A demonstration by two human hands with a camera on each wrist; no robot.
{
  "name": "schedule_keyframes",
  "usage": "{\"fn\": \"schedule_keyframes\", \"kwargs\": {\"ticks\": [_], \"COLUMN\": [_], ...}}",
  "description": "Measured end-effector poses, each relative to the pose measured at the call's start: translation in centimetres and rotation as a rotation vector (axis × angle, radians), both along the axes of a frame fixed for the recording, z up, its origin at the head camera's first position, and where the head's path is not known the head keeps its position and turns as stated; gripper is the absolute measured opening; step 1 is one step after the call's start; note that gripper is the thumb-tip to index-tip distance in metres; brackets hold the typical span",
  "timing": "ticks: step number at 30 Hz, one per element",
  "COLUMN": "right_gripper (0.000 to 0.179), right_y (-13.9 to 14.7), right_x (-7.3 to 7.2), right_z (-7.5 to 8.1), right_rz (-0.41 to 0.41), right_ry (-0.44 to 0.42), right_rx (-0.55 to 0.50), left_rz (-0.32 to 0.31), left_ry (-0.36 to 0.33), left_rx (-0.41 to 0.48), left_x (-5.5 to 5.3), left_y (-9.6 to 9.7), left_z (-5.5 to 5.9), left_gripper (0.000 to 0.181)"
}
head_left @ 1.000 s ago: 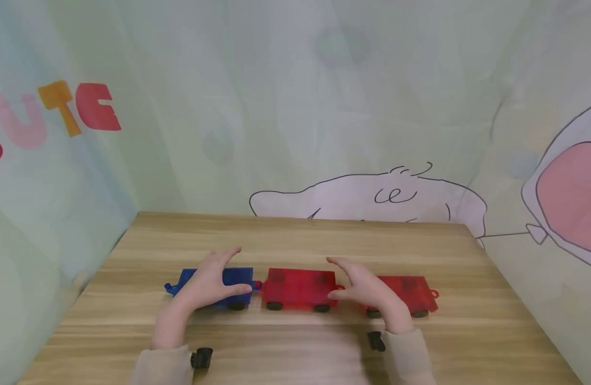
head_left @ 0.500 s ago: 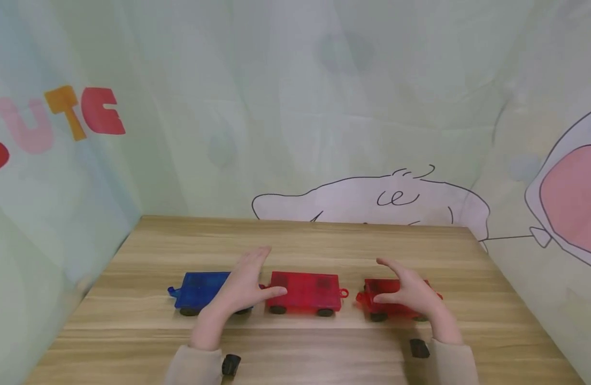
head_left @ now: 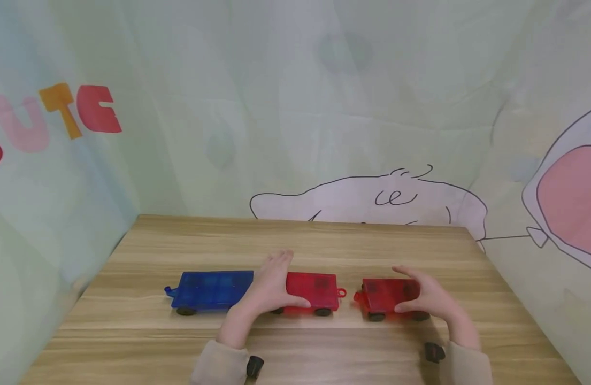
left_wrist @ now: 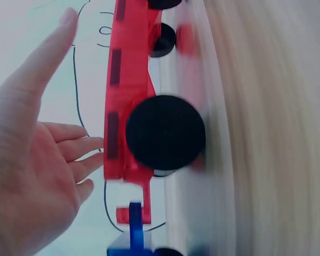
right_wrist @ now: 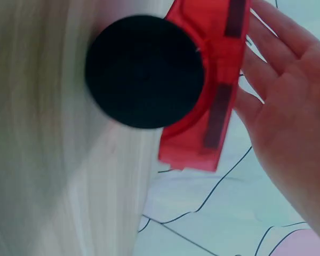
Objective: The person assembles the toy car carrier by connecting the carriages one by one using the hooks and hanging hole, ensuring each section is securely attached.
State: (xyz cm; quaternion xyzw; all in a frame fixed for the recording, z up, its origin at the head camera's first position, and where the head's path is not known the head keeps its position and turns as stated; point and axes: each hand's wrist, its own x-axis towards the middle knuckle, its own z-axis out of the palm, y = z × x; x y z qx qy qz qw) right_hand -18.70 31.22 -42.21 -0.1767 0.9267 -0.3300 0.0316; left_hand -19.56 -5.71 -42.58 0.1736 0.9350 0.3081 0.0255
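In the head view, three toy train cars stand in a row on the wooden table (head_left: 146,342). A blue car (head_left: 204,289) is at the left, its right end hidden by my left hand. Linked to it by a hook, as the left wrist view shows, is a middle red car (head_left: 314,289). My left hand (head_left: 268,289) is over that car's left part, thumb spread from the other fingers. Apart on the right is another red car (head_left: 384,291) with black wheels (right_wrist: 144,72). My right hand (head_left: 430,294) spans its right part, thumb at the near side, fingers beyond the far side.
Behind the table hangs a pale cloth backdrop (head_left: 285,123) with line drawings, coloured letters and a pink balloon shape (head_left: 574,198). A small black device (head_left: 254,367) sits at the left wrist, another black device (head_left: 435,353) at the right.
Both hands have moved right: the left from the blue car to the middle red car, the right from the gap between the red cars along the right red car. The cars hold their places.
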Motion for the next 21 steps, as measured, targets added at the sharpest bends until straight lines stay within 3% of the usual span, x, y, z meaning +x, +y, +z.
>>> {"fn": "schedule_keyframes", "kwargs": {"ticks": [5,11,21], "right_gripper": [0.088,0.088,0.088], "right_y": [0.4,0.5,0.4], "right_x": [0.1,0.1,-0.1], "right_z": [-0.1,-0.3,-0.7], "right_rz": [0.030,0.025,0.008], "right_ry": [-0.032,-0.052,-0.117], "right_rx": [0.025,0.035,0.024], "left_rz": [-0.046,-0.076,-0.106], "left_ry": [-0.042,-0.080,-0.078], "left_rx": [-0.001,0.056,0.053], "left_x": [0.1,0.1,0.0], "left_y": [0.8,1.6,2.3], "left_z": [-0.2,-0.5,-1.1], "left_gripper": [0.110,0.102,0.096]}}
